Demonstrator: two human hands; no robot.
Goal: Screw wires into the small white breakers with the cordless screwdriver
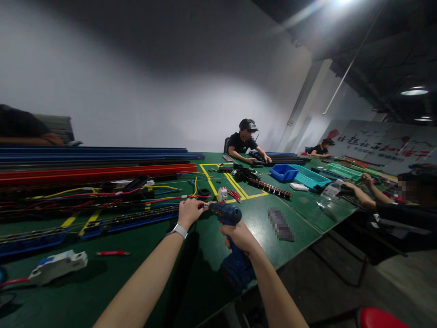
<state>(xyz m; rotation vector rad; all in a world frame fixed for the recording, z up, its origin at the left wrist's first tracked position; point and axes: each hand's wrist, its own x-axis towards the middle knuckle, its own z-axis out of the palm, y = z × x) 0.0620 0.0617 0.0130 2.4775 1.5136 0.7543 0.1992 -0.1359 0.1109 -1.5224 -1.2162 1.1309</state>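
My right hand (241, 237) is wrapped around the grip of a blue cordless drill (234, 262), its chuck pointing left. At the tip of the drill's bit, the closed fingers of my left hand (190, 212) pinch something small that I cannot make out. A pale watch sits on that wrist. Just beyond the drill stands a small white circuit breaker (222, 194), with short red wires (235, 196) beside it. To the left of my left hand runs a blue rail strip (143, 219) carrying wiring. Another white breaker (59, 266) with a red lead lies at the near left.
A short red wire (112, 253) lies near the left breaker. Long orange (95, 174) and blue rails stretch across the back left. Blue (283, 173) and teal (310, 177) trays, a plastic bottle (330, 193) and a blurred phone-like object (280, 224) are to the right. Co-workers sit around the table.
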